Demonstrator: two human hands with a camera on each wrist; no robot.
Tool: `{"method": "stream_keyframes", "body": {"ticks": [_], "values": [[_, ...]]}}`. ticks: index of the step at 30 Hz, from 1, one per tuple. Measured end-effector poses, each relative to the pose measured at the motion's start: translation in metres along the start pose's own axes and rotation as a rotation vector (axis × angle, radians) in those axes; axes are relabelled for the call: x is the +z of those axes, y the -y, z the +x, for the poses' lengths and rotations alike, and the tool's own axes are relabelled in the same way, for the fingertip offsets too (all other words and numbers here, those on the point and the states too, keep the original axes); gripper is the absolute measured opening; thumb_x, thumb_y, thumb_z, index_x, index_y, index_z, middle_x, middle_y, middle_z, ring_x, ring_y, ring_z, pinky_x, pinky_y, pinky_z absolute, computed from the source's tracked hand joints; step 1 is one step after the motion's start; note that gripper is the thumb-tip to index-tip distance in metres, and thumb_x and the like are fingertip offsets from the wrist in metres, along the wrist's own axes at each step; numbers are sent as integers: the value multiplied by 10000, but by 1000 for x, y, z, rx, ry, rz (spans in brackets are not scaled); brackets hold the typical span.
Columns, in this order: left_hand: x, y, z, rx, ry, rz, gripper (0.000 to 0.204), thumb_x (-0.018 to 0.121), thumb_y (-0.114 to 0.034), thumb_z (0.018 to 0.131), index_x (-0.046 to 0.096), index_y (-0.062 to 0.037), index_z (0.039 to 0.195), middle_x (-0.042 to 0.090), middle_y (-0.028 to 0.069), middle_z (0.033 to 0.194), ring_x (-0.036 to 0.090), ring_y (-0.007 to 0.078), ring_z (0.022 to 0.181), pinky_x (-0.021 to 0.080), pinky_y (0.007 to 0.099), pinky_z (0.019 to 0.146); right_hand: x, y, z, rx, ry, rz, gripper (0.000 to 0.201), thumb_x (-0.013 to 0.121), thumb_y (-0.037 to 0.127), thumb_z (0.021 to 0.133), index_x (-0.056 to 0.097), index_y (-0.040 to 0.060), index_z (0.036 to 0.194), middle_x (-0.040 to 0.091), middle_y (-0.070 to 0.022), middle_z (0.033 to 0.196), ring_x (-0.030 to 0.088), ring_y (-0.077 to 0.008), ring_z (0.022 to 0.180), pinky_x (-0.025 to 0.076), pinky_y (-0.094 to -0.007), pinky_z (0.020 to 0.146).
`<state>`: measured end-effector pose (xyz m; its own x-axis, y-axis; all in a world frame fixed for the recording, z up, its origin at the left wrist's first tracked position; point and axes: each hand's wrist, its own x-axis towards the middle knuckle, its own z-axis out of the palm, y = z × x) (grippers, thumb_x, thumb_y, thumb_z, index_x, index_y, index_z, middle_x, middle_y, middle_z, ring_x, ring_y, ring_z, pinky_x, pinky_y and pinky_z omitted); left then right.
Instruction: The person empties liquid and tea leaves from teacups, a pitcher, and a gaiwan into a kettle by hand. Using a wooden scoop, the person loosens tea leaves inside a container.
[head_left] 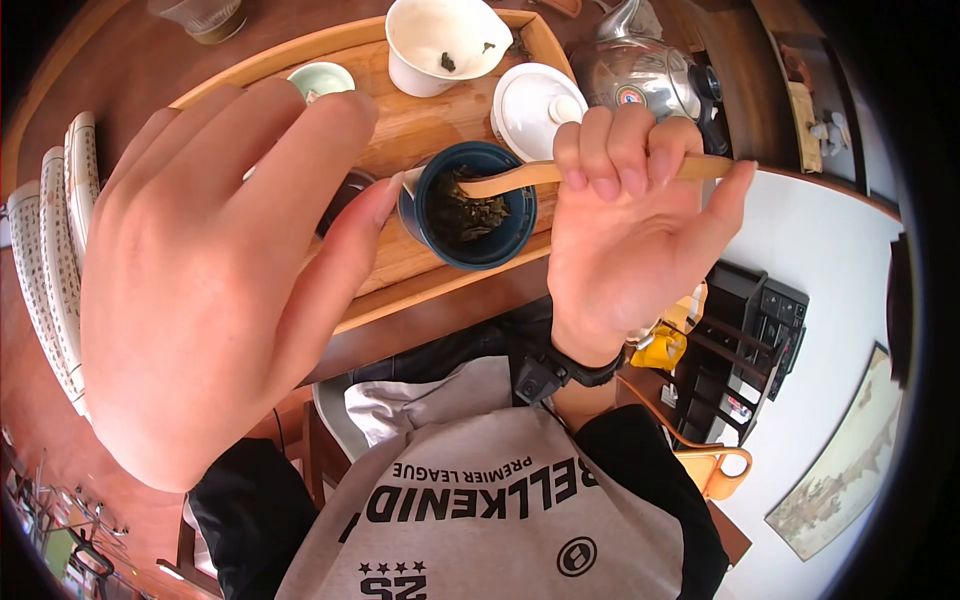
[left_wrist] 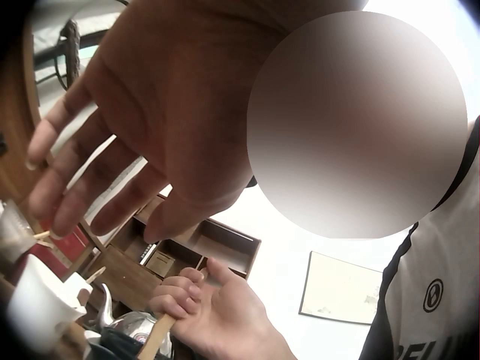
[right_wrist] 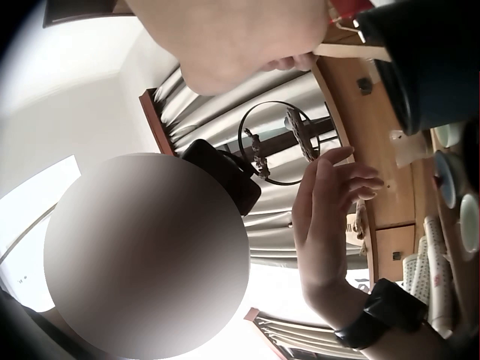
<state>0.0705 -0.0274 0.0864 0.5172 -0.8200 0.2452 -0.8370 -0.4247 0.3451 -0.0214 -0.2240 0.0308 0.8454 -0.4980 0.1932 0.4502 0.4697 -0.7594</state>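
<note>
In my right hand (head_left: 630,210) I hold a wooden tea scoop (head_left: 530,177), fingers curled over its handle and thumb along the far end. The scoop's tip dips into a dark blue jar (head_left: 525,225) of dry tea leaves (head_left: 465,218). My left hand (head_left: 220,220) hovers left of the jar, palm down, its thumb tip close to the rim. The right wrist view shows that left hand (right_wrist: 322,217) with loosely extended fingers and nothing in them. A white pitcher (head_left: 425,60) with a few leaves inside and a white knobbed lid (head_left: 530,100) stand beyond the jar.
A wooden tray (head_left: 390,140) carries the tea things, including a pale green cup (head_left: 325,75) partly behind my left hand. At the back right stands a metal kettle (head_left: 640,75). Rolls with printed characters (head_left: 55,250) lie at the left. A glass vessel (head_left: 208,18) is at the far left.
</note>
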Motion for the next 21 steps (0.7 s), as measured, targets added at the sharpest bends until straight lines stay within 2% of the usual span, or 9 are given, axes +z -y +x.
{"method": "stream_keyframes", "body": {"ticks": [4,9,13,17,21], "values": [[0,0,0,-3,5,1,233,653,-42,824,628,20,1047,597,171,884,570,370,793,444,415,703,0,1,1,-31,-71,8,464,324,486,1026,376,110,759,334,-14,717,314,-148,684,283,-309,673],[0,0,1,-7,13,-1,233,653,-43,824,628,22,1047,591,169,871,570,365,788,443,411,699,-1,14,-4,-146,78,-25,421,376,443,1020,377,122,746,324,0,715,292,-140,682,268,-313,679],[0,0,0,-9,9,-6,232,653,-45,826,629,23,1046,584,167,857,570,360,784,442,410,696,3,24,-9,-141,111,33,414,437,442,1000,363,132,736,328,11,706,276,-132,681,262,-313,676],[0,0,1,-15,15,-1,233,653,-49,827,629,24,1047,581,165,852,571,357,781,442,411,694,3,21,-9,-149,141,35,419,412,445,1008,359,129,738,321,10,705,277,-137,680,263,-312,675],[0,0,0,-5,9,5,233,653,-51,828,628,25,1047,582,166,853,571,359,782,442,411,694,-3,7,-8,-109,132,-32,451,318,484,1022,355,120,758,316,1,705,285,-144,672,266,-310,657]]}}
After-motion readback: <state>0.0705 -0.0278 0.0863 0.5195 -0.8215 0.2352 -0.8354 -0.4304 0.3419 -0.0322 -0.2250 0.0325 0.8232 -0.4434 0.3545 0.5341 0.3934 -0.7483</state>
